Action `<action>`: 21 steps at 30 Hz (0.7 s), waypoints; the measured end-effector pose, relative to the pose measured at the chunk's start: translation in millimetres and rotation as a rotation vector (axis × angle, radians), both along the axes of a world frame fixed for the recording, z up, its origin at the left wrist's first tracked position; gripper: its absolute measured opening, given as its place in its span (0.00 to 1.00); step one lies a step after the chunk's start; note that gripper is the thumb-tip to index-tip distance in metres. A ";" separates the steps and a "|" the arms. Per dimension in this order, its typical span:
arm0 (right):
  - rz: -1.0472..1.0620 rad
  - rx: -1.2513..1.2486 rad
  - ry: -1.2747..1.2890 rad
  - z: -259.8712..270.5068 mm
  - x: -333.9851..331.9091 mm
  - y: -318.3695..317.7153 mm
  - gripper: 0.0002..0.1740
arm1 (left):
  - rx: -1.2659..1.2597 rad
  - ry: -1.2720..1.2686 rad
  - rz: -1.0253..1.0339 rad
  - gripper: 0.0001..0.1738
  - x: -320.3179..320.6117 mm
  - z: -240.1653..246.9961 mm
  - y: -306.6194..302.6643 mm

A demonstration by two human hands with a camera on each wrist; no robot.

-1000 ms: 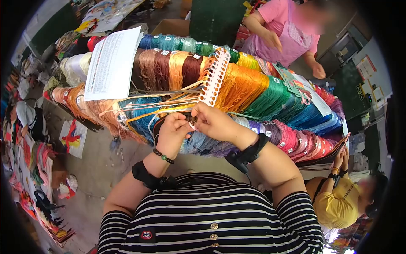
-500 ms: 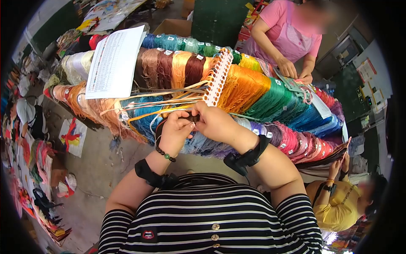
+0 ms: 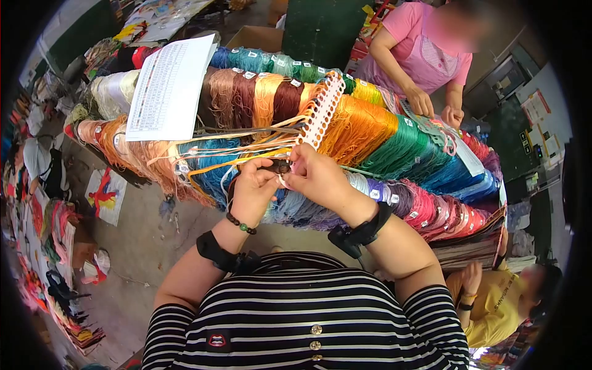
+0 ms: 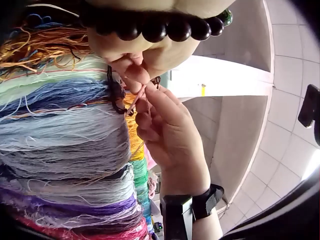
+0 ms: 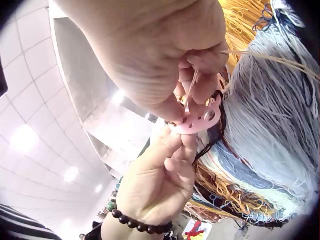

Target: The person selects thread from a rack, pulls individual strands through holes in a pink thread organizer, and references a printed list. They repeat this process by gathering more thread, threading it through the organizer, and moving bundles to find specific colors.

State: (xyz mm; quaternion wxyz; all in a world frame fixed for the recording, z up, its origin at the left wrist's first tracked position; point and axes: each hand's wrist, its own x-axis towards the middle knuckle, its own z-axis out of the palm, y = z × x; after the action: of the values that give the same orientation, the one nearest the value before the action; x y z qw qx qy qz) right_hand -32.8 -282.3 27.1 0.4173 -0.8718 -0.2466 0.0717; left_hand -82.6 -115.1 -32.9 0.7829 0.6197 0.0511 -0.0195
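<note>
Both hands meet at the lower end of a pale perforated card [image 3: 322,111], whose holes carry looped threads. My left hand [image 3: 254,188] pinches the card's edge; the right wrist view shows its fingertips under the pink end of the card [image 5: 200,124]. My right hand [image 3: 324,184] pinches a thin pinkish thread [image 5: 193,86] drawn taut at one of the holes, also visible between the fingertips in the left wrist view as a pink thread [image 4: 134,104]. Dark brown thread [image 5: 221,127] hangs from the card beside the fingers. The knot itself is hidden by fingers.
Rows of coloured thread hanks [image 3: 364,126] with small number tags fill the rack. A printed sheet [image 3: 169,89] lies on it at left. Across the rack, a person in pink [image 3: 425,61] handles a green perforated card [image 3: 425,126]; a person in yellow [image 3: 493,302] is at right.
My hands stay together at the card's end with small finger shifts. The person in pink has brought both hands down to the green card. The person in yellow has lowered a hand.
</note>
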 end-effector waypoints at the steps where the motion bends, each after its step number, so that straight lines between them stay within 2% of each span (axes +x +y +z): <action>1: 0.005 0.046 0.057 -4.7 1.7 -0.4 0.20 | 0.008 0.000 0.011 0.23 -0.1 -0.6 0.2; 3: 0.019 0.139 0.173 -20.7 6.9 -2.4 0.19 | 0.114 0.008 0.019 0.23 -0.5 2.4 4.4; 7: 0.083 0.202 0.232 -38.3 14.3 -5.8 0.17 | 0.411 -0.062 0.037 0.20 -6.1 -7.1 22.6; 10: 0.095 0.099 0.184 -28.9 10.5 -4.5 0.14 | 0.384 -0.085 0.092 0.15 -12.1 -6.6 24.6; 12: 0.082 -0.012 0.110 -18.7 5.9 -1.8 0.14 | 0.196 -0.061 0.053 0.15 -13.1 -1.5 26.6; 16: 0.055 0.053 0.073 -26.9 6.6 -1.8 0.13 | -0.205 0.018 -0.031 0.14 -12.6 19.9 26.2; 19: 0.034 0.118 0.149 -28.4 7.8 -3.0 0.13 | -0.347 -0.016 -0.055 0.13 -3.2 17.4 26.0; 21: 0.022 0.194 0.240 -35.2 10.7 -5.7 0.13 | -0.273 -0.055 -0.017 0.13 -2.4 23.7 24.0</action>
State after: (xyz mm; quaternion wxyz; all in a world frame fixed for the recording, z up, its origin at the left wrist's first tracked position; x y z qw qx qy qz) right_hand -22.2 -287.9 -8.1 0.5251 -0.8098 -0.2103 0.1556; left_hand -85.1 -91.1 -9.3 0.8610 0.5079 0.0212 -0.0157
